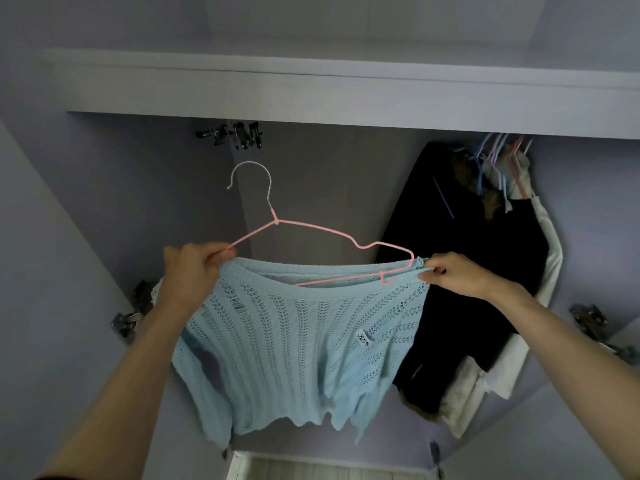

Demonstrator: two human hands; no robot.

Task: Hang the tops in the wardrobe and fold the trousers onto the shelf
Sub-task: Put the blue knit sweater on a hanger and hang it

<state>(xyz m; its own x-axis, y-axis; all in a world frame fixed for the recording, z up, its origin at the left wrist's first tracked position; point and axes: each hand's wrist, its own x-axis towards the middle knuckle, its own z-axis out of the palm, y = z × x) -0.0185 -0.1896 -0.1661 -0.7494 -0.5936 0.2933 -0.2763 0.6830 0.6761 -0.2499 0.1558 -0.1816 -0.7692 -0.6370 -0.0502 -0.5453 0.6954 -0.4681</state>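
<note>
We hold a blue top (298, 344) before the wardrobe (311, 95); its label (364, 339) is unreadable. Left hand (194, 268) pinches top and pink hanger (311, 233); right hand (457, 275) pinches the neckline.

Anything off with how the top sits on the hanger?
Yes: the pale blue open-knit top isn't seated on the pink wire hanger. The hanger's right shoulder sticks out above the neckline; its hook hangs on nothing.

Both forearms were bare from the lower frame edge up to the wrists, with no sleeve, watch, ring or glove visible on the left hand (194, 268) or the right hand (457, 275), and the short fingernails looked unpainted.
</note>
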